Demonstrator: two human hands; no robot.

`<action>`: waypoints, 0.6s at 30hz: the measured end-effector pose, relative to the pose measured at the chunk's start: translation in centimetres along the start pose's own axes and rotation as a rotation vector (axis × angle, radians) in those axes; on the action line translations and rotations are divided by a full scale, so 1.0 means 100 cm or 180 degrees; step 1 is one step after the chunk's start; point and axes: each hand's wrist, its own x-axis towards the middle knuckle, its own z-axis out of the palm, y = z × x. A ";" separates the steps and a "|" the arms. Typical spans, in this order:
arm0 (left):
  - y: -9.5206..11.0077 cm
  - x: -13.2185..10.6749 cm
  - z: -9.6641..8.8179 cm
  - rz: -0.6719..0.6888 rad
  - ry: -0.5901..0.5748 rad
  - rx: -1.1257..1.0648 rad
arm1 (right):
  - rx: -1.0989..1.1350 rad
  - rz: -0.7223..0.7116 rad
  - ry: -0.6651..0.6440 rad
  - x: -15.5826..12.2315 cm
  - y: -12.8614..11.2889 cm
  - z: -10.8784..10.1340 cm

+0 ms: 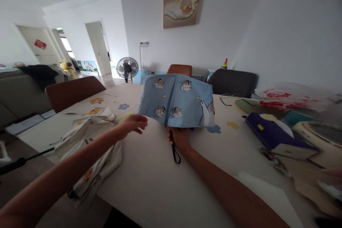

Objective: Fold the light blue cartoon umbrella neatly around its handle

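Note:
A small light-blue umbrella [177, 101] printed with cartoon animals stands partly spread over the white table [149, 181]. My right hand [181, 138] is closed round its handle under the canopy, and a black wrist strap [175, 153] hangs from it. My left hand [131, 124] hovers just left of the canopy's lower edge, fingers loosely apart, holding nothing. Below my left forearm lies a second, white umbrella [92, 146] with yellow cartoon prints, crumpled on the table's left edge.
Brown chairs [73, 91] stand at the left and far side, a dark chair [232, 82] at the back right. A purple box [275, 133], glasses [227, 98] and other clutter fill the right of the table. A fan [127, 67] stands by the wall.

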 end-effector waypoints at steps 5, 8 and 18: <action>-0.011 0.003 0.052 0.0185 -0.0237 -0.0213 | -0.0059 -0.0071 -0.0009 0.000 -0.002 -0.001; -0.002 0.011 0.067 0.0177 -0.0161 -0.0624 | -0.0090 -0.0183 -0.0037 0.000 -0.003 -0.002; 0.022 0.007 0.064 0.0087 -0.0536 -0.1929 | -0.0252 -0.0290 -0.0053 0.003 0.001 0.000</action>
